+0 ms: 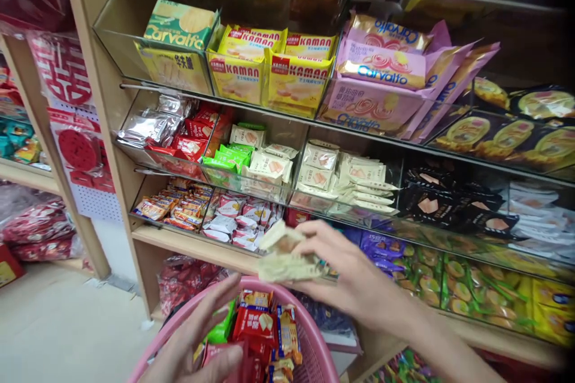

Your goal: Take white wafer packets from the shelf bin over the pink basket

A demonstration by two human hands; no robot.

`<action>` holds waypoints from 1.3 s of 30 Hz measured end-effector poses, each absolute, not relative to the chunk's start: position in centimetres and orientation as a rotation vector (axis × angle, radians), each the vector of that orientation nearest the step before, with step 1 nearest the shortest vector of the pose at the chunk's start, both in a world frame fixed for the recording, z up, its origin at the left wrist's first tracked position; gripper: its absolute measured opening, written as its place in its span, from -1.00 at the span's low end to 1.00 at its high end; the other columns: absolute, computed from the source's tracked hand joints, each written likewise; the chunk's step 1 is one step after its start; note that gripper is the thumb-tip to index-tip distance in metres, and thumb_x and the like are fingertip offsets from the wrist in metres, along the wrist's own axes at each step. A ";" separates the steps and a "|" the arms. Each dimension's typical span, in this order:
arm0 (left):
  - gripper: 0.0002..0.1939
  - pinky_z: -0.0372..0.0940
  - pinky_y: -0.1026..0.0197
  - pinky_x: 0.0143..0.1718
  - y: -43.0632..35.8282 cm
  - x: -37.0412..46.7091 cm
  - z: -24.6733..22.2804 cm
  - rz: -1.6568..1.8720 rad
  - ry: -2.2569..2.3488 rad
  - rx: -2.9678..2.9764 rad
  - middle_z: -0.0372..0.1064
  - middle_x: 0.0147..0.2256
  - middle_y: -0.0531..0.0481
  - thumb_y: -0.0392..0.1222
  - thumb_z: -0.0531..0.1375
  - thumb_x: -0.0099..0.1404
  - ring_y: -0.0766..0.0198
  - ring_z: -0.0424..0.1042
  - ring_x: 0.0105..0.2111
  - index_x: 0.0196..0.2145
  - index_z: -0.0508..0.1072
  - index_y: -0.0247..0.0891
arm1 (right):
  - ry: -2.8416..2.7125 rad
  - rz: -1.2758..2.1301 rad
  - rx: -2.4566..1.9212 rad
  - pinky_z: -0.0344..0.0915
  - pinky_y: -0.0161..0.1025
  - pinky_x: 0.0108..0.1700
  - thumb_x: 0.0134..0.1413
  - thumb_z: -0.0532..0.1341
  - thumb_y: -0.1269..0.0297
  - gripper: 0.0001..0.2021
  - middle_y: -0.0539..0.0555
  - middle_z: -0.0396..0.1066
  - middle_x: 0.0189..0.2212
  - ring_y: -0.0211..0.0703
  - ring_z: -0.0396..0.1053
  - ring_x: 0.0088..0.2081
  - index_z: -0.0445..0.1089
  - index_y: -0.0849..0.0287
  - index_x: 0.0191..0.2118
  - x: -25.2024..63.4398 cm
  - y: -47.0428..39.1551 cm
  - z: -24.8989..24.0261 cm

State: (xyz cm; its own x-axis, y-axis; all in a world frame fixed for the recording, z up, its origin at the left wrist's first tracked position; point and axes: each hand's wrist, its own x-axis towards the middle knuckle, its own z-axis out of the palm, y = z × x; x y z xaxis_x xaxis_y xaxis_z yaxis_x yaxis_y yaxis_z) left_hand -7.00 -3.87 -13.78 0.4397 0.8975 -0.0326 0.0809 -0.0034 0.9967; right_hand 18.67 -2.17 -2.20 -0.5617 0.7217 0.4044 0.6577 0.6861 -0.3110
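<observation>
Resting in right hand [354, 278] — cream packets [283, 257]

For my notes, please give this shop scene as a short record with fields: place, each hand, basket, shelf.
place: snack shelves in a shop
right hand: holds cream snack packets above the basket
left hand: open, at the basket rim, touching the packets inside
pink basket: holds red, orange and green snack packets
shelf bin behind: more cream packets
</observation>
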 end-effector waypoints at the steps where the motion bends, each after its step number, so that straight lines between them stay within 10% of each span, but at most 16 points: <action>1: -0.23 -0.05 0.01 0.26 -3.9 -6.8 -13.7 0.851 0.912 1.450 -0.12 0.31 0.12 -0.01 0.24 0.17 0.02 -0.15 0.29 0.25 -0.02 0.12 | -2.439 0.235 -1.089 0.24 -0.11 -0.02 0.07 0.22 0.28 -0.81 0.08 0.24 -0.01 -0.08 0.24 0.00 0.30 0.05 -0.16 18.2 -2.5 -3.4; 6: -0.14 -0.20 0.07 0.29 -4.5 -5.3 -14.0 0.859 0.883 1.588 -0.23 0.33 0.12 -0.10 0.27 0.17 0.11 -0.22 0.30 0.28 -0.15 0.08 | -2.557 0.416 -1.198 0.24 -0.17 -0.12 0.01 0.24 0.36 -0.82 0.03 0.28 -0.15 -0.12 0.24 -0.12 0.29 0.10 -0.23 16.8 -3.4 -7.9; 14: -0.35 0.26 0.09 0.01 -4.7 -3.5 -15.1 0.735 0.816 1.365 0.22 0.12 -0.08 -0.09 0.22 0.22 0.09 0.32 0.00 0.22 0.08 -0.05 | -2.450 0.846 -1.180 0.21 -0.25 -0.14 -0.08 0.32 0.31 -0.76 -0.01 0.28 -0.16 -0.19 0.27 -0.16 0.26 0.12 -0.28 17.0 -3.9 -11.9; 22: -0.44 0.24 0.10 -0.01 -4.9 -3.2 -16.3 0.799 0.746 1.159 0.36 -0.01 -0.07 -0.18 0.28 0.16 0.14 0.34 -0.05 0.11 0.25 -0.14 | -2.097 1.161 -1.226 0.20 -0.22 -0.11 -0.10 0.33 0.22 -0.69 -0.03 0.31 -0.19 -0.17 0.27 -0.15 0.28 0.08 -0.20 17.3 -4.7 -14.2; 32: -0.46 0.28 0.15 0.01 -5.1 -3.3 -16.0 0.921 0.750 0.613 0.40 0.01 -0.07 -0.15 0.29 0.17 0.16 0.40 -0.02 0.09 0.25 -0.16 | -1.058 1.522 -0.875 0.18 0.00 0.08 -0.02 0.26 0.02 -0.40 0.16 0.18 0.13 0.02 0.25 0.08 0.09 0.00 0.13 14.8 -6.6 -18.1; 39: -0.41 0.43 0.26 -0.18 -6.6 -1.7 -15.6 0.804 0.778 0.297 0.45 -0.05 -0.09 -0.17 0.31 0.14 0.16 0.44 -0.06 0.09 0.24 -0.30 | -0.655 1.473 -0.733 0.12 0.03 0.17 -0.35 0.46 0.13 -0.05 0.11 0.36 0.02 0.05 0.26 0.10 -0.01 -0.10 0.21 10.7 -8.7 -21.3</action>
State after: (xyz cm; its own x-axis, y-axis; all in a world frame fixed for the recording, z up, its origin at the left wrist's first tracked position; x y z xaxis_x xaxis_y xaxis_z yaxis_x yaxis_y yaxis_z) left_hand -1.68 -6.56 -15.56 0.4413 0.7390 -0.5091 -0.5328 0.6723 0.5140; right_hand 10.72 -8.75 -21.33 0.0065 0.9987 -0.0499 -0.6316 -0.0346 -0.7745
